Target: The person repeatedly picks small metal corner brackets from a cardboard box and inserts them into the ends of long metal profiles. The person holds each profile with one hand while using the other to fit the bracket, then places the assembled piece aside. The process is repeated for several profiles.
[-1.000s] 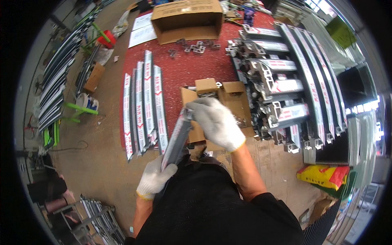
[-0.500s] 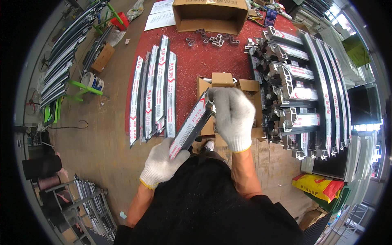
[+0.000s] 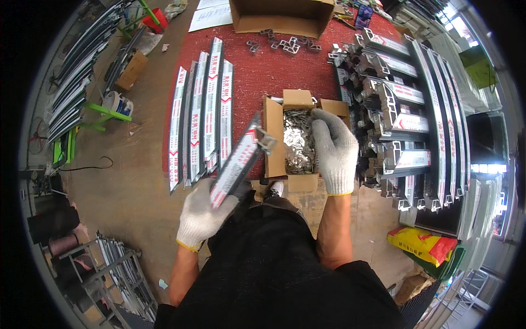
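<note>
Red mat (image 3: 257, 77): open carton (image 3: 274, 143) of metal clips (image 3: 298, 143) (right hand (image 3: 334, 149) reaching in).

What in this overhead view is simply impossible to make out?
- Right hand fingertips: the hand's own back hides whether they pinch anything in the small open box.
- Metal pieces in it: too small to tell their shape.
- Strip lower end: covered by the left hand.
- Large carton: cut off by the top edge.

The right hand (image 3: 334, 151) has let go of the top end of the metal strip (image 3: 238, 162) and moved off to its right, now reaching into the open cardboard box (image 3: 274, 137) of small metal clips (image 3: 298, 142). The left hand (image 3: 201, 214) alone holds the strip, which has swung slightly leftward.
</note>
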Motion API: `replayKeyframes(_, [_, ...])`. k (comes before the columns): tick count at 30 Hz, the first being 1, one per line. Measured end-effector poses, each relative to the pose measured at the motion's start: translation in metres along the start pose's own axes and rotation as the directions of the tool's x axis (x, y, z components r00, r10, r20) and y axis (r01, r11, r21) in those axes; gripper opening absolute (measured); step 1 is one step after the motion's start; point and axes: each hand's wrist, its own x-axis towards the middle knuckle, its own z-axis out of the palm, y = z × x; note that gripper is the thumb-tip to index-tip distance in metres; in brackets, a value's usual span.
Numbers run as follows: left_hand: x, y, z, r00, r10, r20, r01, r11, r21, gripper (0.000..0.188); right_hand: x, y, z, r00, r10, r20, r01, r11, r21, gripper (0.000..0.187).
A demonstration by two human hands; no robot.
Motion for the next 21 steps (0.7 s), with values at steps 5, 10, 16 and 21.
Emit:
replayKeyframes(5, [-0.006,-0.014,0.005,0.994,-0.080,-0.068,0.071,0.989,-0.127,0.059,-0.004,0.046,-0.027,0.993,0.060,0.097,-0.022,0.934,-0.356,0.027])
replayKeyframes(10, [-0.007,-0.024,0.007,0.993,-0.099,-0.063,0.084,0.974,-0.209,0.058,0.005,0.077,-0.001,0.948,0.143,0.286,0.127,0.652,-0.748,0.023])
replayKeyframes(16, [-0.010,-0.033,0.013,0.996,-0.005,-0.092,-0.008,0.990,-0.142,0.054,0.022,0.089,0.051,0.882,0.383,0.274,0.119,0.382,-0.917,0.021])
replayKeyframes(21, [-0.012,-0.044,0.023,0.986,0.049,-0.162,-0.073,0.986,-0.150,0.053,0.013,0.098,0.056,0.888,0.209,0.410,0.292,0.433,-0.853,0.018])
